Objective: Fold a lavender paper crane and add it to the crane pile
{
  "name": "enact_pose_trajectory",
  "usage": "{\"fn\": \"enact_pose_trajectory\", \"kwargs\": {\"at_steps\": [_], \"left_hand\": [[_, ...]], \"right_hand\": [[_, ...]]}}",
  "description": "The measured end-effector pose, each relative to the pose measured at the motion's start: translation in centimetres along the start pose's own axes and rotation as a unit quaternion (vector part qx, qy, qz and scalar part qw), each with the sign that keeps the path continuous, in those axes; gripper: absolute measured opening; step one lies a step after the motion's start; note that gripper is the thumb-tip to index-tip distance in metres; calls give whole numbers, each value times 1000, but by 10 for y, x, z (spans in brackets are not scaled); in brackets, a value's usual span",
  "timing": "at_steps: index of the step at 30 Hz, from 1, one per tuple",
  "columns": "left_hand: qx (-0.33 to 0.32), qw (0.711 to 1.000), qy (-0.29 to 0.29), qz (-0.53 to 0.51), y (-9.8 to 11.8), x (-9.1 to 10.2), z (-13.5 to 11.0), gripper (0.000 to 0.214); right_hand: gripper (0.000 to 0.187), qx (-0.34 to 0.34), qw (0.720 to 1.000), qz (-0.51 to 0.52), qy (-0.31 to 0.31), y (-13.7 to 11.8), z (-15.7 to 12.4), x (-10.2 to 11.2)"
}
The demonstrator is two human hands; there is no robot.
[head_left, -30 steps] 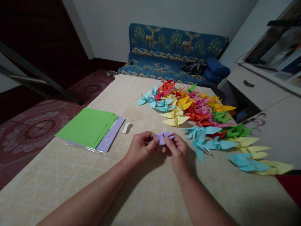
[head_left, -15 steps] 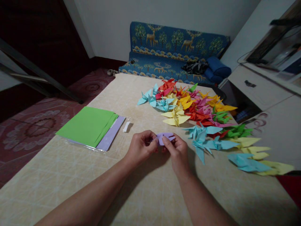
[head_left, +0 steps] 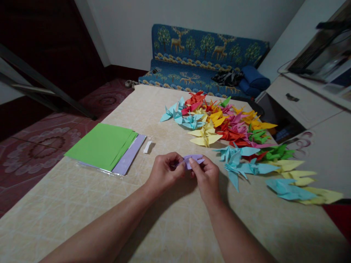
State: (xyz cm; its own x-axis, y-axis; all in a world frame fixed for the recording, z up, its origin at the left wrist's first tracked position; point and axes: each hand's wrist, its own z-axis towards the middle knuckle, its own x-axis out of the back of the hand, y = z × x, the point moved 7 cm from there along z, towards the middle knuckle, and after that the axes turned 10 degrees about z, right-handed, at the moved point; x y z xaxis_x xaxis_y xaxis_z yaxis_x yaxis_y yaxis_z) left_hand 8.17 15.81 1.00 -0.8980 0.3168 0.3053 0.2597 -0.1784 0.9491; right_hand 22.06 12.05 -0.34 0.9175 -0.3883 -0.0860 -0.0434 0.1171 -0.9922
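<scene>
A small folded piece of purple paper [head_left: 192, 160] is held just above the beige table [head_left: 82, 204]. My left hand [head_left: 164, 171] pinches its left side with thumb and fingers. My right hand [head_left: 205, 177] pinches its right side, thumb pressed on the fold. Both hands are closed on the paper, and most of it is hidden between the fingers.
A heap of several coloured paper cranes [head_left: 230, 135] spreads across the table's right half, reaching the right edge. A stack of green paper sheets [head_left: 102, 146] over purple ones lies at left, with a small white scrap [head_left: 147, 147] beside it. A blue patterned sofa [head_left: 203, 58] stands beyond.
My fingers have shifted slightly on the purple paper, the right thumb pressing further onto the fold. Nothing else on the table has moved.
</scene>
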Motion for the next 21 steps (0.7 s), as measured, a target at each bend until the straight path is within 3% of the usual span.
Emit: {"fn": "enact_pose_trajectory", "kwargs": {"at_steps": [13,21], "left_hand": [[18,999,-30,-38,-1,-6,-1,24],[34,996,1,-85,-5,-1,2,27]], "right_hand": [[23,-10,1000,13,23,1,0,5],[29,-46,996,71,-20,5,1,-2]]}}
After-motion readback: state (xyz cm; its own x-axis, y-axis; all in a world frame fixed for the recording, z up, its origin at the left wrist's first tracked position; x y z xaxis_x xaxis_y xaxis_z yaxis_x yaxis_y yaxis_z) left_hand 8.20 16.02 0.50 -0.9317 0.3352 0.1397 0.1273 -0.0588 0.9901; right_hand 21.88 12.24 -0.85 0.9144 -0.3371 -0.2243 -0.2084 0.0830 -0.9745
